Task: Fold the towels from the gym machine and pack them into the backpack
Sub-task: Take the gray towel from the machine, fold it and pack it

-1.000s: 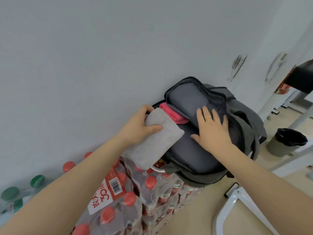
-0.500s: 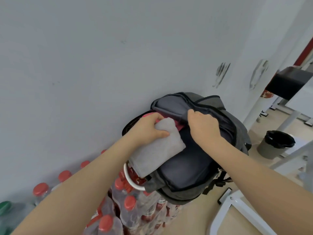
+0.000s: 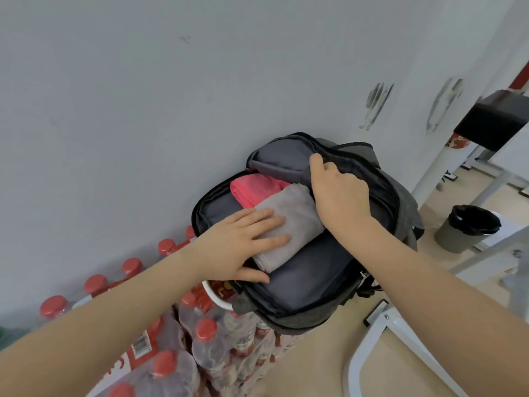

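Grey towel (image 3: 289, 224), pink towel (image 3: 254, 187), dk-grey backpack (image 3: 309, 270)

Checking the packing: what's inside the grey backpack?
Inside the grey backpack: a folded pink towel, with a folded grey towel partly over it. Anything underneath is hidden.

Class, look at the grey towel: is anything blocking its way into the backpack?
Nothing visible. The right hand holds the flap up, and the grey towel slides in beside the pink towel under the left hand.
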Available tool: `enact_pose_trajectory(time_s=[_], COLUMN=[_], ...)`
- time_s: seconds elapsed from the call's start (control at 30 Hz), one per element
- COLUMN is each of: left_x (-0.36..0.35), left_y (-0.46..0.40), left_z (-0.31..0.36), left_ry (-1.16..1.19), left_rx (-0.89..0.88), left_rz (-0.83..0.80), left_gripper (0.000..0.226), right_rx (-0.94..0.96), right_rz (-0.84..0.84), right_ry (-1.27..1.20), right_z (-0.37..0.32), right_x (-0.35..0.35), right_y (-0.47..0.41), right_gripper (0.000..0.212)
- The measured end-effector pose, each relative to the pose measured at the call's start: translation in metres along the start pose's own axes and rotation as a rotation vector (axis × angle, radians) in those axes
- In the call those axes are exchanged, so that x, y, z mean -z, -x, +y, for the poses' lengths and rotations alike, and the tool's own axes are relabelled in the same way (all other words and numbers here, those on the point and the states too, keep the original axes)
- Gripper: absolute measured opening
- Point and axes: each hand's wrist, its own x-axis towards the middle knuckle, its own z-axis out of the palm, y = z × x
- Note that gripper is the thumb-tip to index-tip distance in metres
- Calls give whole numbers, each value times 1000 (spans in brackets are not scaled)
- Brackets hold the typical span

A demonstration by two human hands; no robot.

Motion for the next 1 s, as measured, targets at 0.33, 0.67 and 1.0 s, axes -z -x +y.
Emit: enact_pose_trajectory(time_s=[0.33, 0.67, 1.0], left_x=[-12, -25, -11], left_y=[-57, -92, 0], left_z=[0, -18, -18], left_ry=[91, 78, 133], left_rx=[130, 217, 163], left_rz=[-223, -449, -206], left_gripper=[60, 71, 69], right_rx=[-27, -18, 71], right_rz=[-46, 26, -151], right_ry=[-49, -33, -113], right_z=[6, -5, -39], right_x=[9, 4, -25], right_y=[-7, -1, 39], right_gripper=[44, 44, 44])
